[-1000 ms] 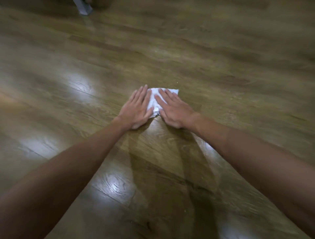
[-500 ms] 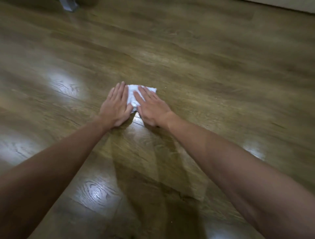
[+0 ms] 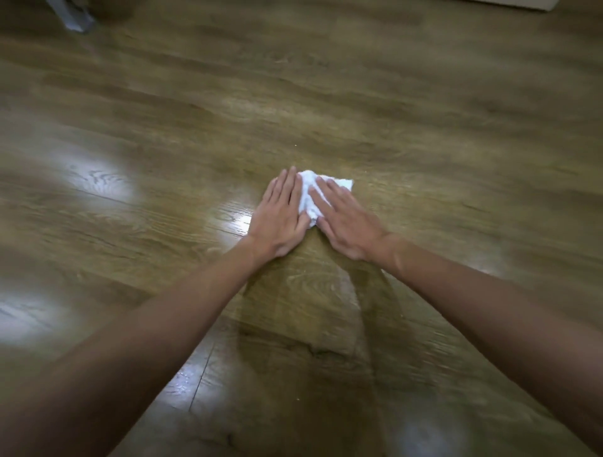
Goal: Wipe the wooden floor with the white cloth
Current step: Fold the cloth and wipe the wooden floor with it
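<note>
A small crumpled white cloth (image 3: pixel 310 192) lies on the glossy brown wooden floor (image 3: pixel 359 98), near the middle of the head view. My left hand (image 3: pixel 280 217) lies flat on the cloth's left side, fingers straight and pointing away from me. On the cloth's right side my right hand (image 3: pixel 346 221) presses down with straight fingers. Most of the cloth is hidden under the two hands; only a strip between them and its far right corner show.
A grey object (image 3: pixel 73 18) stands at the far left top edge. A pale baseboard or furniture edge (image 3: pixel 509 4) runs along the top right. Bright light reflections lie on the boards to the left. My arms cast shadows on the floor between them.
Both hands and the cloth slid left across the floor, then back to the right, staying pressed flat on it. The cloth looks more bunched now.
</note>
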